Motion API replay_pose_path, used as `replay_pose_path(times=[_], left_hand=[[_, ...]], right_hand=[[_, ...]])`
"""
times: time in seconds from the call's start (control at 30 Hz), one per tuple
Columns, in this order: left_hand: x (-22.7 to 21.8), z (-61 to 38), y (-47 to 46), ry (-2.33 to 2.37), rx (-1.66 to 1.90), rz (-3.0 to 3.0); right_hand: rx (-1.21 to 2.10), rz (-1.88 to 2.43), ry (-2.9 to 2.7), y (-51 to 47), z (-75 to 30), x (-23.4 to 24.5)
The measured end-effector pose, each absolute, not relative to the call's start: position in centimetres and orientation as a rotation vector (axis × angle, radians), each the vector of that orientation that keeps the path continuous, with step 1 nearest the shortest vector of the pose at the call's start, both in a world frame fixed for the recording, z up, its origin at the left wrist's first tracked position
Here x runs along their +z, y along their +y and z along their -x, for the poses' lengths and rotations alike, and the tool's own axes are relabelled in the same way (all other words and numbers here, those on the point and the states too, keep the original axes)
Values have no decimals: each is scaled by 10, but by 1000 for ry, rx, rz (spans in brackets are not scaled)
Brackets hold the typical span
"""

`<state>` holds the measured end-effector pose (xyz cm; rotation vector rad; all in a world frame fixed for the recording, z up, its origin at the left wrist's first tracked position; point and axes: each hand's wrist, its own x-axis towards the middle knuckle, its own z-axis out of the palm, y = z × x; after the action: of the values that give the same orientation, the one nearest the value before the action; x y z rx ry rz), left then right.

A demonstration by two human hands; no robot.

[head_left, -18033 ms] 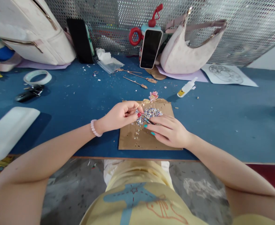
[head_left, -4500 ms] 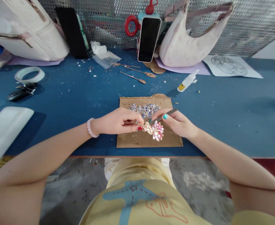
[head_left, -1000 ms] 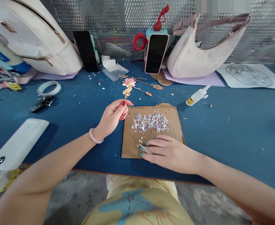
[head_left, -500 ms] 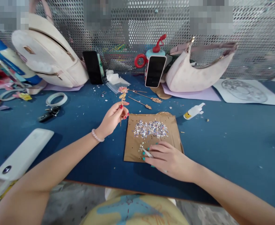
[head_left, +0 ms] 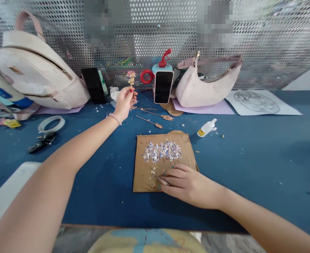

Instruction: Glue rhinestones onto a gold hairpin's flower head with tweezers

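My left hand is raised over the back of the table, its fingers pinched round the stem of a hair stick with a pink and yellowish flower at its top. The stick stands about upright. My right hand rests at the front right of a cardboard piece, closed on light-coloured tweezers. Their tip is close to a few small shiny bits. A spread of glittering rhinestones covers the upper middle of the cardboard. Whether the tweezers grip a stone is too small to tell.
Several metal hair sticks lie behind the cardboard. A small glue bottle lies to its right. Phones, a cup, a backpack and a handbag line the back. Tape and keys are at left.
My left hand has reached up and away toward the back with the hair stick. My right hand stays at the cardboard with the tweezers. The view has shifted somewhat.
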<state>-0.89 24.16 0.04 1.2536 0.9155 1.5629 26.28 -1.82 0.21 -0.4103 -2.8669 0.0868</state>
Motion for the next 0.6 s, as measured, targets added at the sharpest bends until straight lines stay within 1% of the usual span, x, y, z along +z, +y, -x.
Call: replay_pose_path(times=[0.13,0.27,0.4,0.6], left_hand=[[1,-1,306,966,1725,-1206],[-3,-11,328,969,1809,-1192],[-4,-17,300,901,1804,-1390],[10,-33,200,767,1670,-1441]], right_hand=[[65,412,-2853,-17,-264,5],[44,409,-2825,-19,-264,4],[87,396,-2821,-20,-263,1],[153,467,-2723,-17,-264,-4]])
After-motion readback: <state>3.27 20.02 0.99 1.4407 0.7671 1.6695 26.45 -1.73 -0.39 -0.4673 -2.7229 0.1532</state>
